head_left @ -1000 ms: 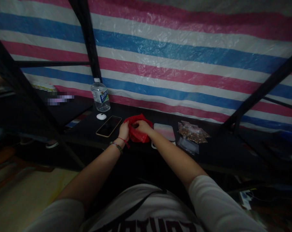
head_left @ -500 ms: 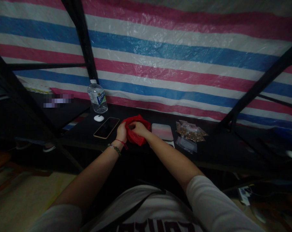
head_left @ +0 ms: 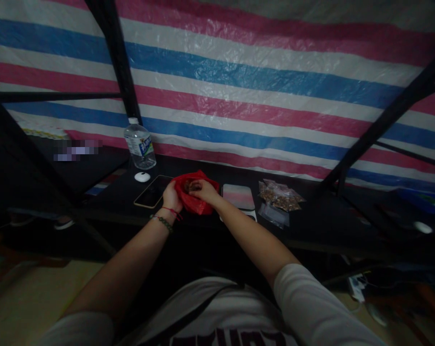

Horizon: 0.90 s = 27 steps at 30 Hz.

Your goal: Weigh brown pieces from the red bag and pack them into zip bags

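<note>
A red plastic bag (head_left: 199, 205) stands with its mouth open near the table's front edge. My left hand (head_left: 171, 196) grips the bag's left rim, fingers wrapped over it. Inside the mouth, my right hand (head_left: 204, 191) has its fingers curled together around some brown bits (head_left: 189, 184), too dark to name more exactly. A small flat scale (head_left: 238, 196) with a pale, shiny platform lies just right of the bag, partly behind my right forearm. Farther right are several clear bags of brown bits (head_left: 280, 194), with flat clear zip bags (head_left: 274, 215) in front of them.
Left of the bag lies a phone (head_left: 150, 193), with a white mouse (head_left: 142, 177) behind it. A clear plastic bottle (head_left: 141, 146) stands at the back left. Black metal posts (head_left: 119, 62) frame the black table (head_left: 304, 233), and striped sheeting (head_left: 239, 96) hangs behind.
My right hand has lifted slightly toward the bag's mouth, and brown bits now show at its fingers. The bag's mouth looks wider. The whole view has shifted a little.
</note>
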Motion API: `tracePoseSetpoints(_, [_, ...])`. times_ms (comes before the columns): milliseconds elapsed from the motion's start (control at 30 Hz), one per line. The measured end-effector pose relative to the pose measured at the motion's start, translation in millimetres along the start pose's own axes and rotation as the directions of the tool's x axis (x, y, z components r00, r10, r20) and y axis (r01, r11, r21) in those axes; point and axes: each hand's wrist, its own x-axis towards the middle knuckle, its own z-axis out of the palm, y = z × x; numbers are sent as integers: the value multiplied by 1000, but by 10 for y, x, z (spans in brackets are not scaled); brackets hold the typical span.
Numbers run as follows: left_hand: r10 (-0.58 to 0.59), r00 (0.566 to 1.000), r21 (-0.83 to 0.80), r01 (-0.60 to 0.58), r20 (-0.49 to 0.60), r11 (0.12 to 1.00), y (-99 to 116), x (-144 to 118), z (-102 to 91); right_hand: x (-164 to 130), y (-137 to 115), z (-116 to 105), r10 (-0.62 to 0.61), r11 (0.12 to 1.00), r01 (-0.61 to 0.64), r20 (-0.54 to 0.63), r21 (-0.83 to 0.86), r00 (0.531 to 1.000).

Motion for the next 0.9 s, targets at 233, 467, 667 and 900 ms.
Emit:
tracePoseSetpoints(233, [71, 995, 41, -68, -74, 997, -32, 5, -45, -99, -41, -54, 6, 1000, -6, -4, -10, 1000])
tracePoseSetpoints(467, [186, 979, 304, -152, -86, 940, -33, -75, -90, -100, -1, -238, -22, 986, 23, 8, -166, 1000])
tracePoseSetpoints(667, [353, 935, 604, -271, -18, 749, 124, -100, -101, -186, -111, -484, -55, 964, 33, -76, -265, 996])
tracePoseSetpoints(900, [447, 791, 743, -580, 417, 334, 544, -238, 33, -514, -113, -1092, -79, 896, -6, -172, -444, 982])
